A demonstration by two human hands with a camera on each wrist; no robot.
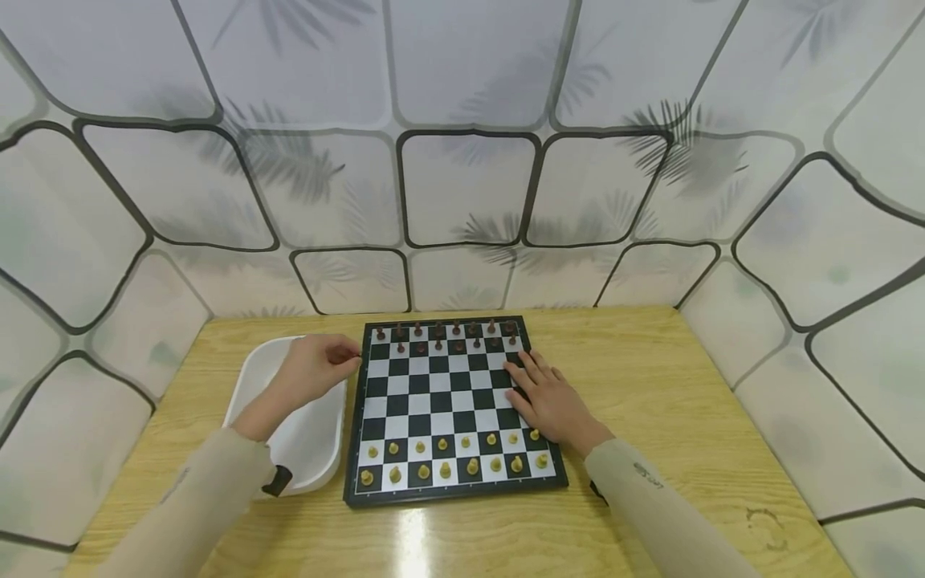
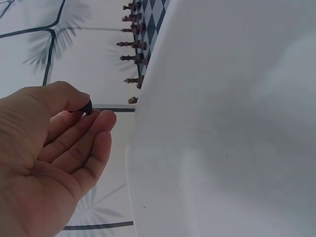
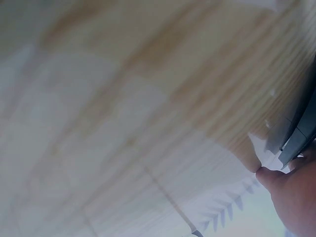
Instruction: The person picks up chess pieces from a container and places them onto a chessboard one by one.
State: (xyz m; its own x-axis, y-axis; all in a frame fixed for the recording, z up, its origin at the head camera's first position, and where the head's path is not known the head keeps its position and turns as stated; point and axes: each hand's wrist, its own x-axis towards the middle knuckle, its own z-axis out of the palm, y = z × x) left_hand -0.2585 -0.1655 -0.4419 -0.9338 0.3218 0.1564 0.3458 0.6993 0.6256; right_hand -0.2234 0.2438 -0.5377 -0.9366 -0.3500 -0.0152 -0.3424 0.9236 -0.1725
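Between the thumb and fingers of my left hand point(image 1: 321, 369) is a small dark chess piece point(image 2: 88, 107), pinched just off the far left edge of the chessboard point(image 1: 455, 491). That hand is over the white bin. My right hand point(image 1: 552, 401) rests on the board's right edge with its fingers spread. Dark red chess pieces point(image 1: 438, 330) stand in two rows at the far end; the left-end square of their second row is bare. Two rows of yellow chess pieces point(image 1: 445, 470) stand on the near side.
A white plastic bin point(image 1: 311, 449) stands left of the board, partly under my left forearm. Board and bin sit on a wooden table point(image 1: 636, 353). A patterned wall point(image 1: 470, 185) rises behind the table and along both sides.
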